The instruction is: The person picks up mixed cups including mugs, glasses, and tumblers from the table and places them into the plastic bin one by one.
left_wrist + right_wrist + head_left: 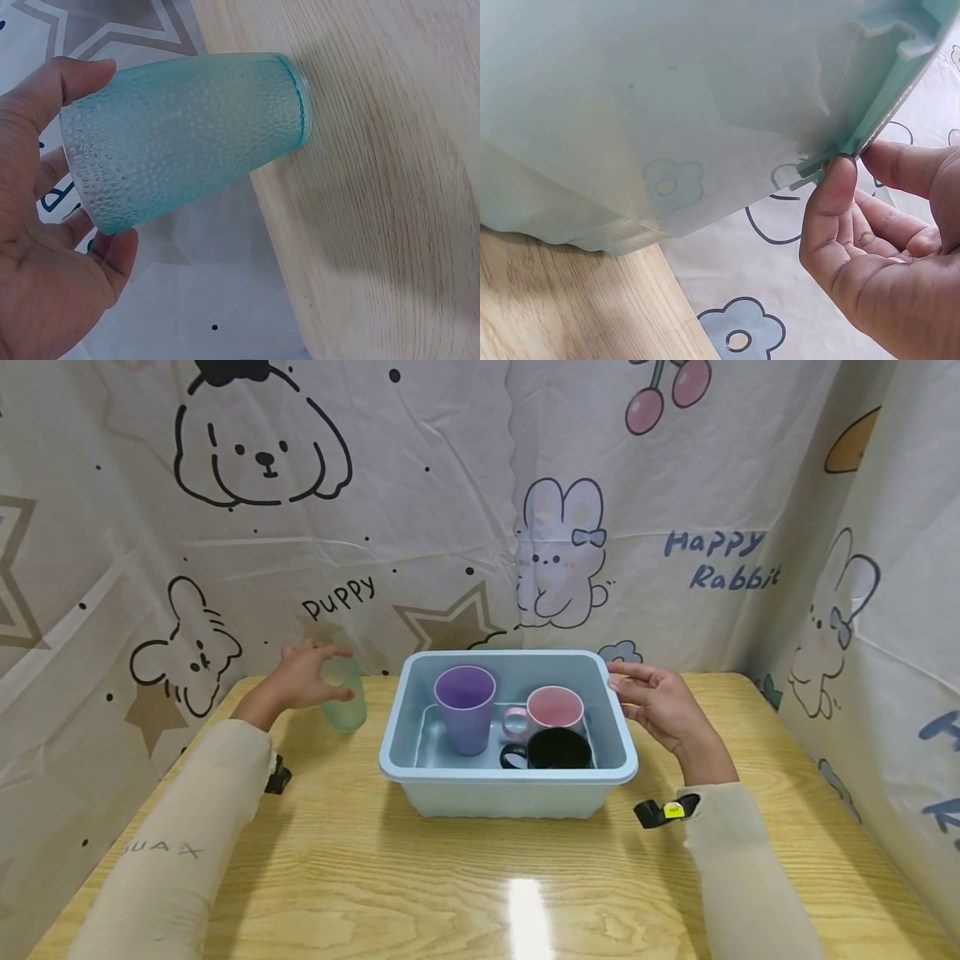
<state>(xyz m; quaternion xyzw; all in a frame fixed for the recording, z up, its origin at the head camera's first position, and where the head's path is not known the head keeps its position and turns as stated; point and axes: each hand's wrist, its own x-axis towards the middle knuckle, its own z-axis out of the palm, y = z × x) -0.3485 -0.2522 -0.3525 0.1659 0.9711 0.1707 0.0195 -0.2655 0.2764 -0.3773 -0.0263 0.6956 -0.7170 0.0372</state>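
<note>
At the left of the table, my left hand [306, 675] has its thumb and fingers around the upper part of a translucent green-blue tumbler [187, 139]. The tumbler has a pebbled surface and stands near the table's back edge. My right hand [660, 702] pinches the right rim of a light blue plastic basin [502, 774] between thumb and fingers, seen from below in the right wrist view. Inside the basin are a purple cup [467, 714], a pink mug [555, 708] and a black mug [558, 749], all upright. The black mug's lower part is hidden by the front wall.
The wood-grain table [420, 877] carries the basin in its middle. Directly behind it hangs a pale printed cloth [442, 460] with cartoon animals, and more cloth lines the left and right sides. A black strap [663, 812] is on the right wrist.
</note>
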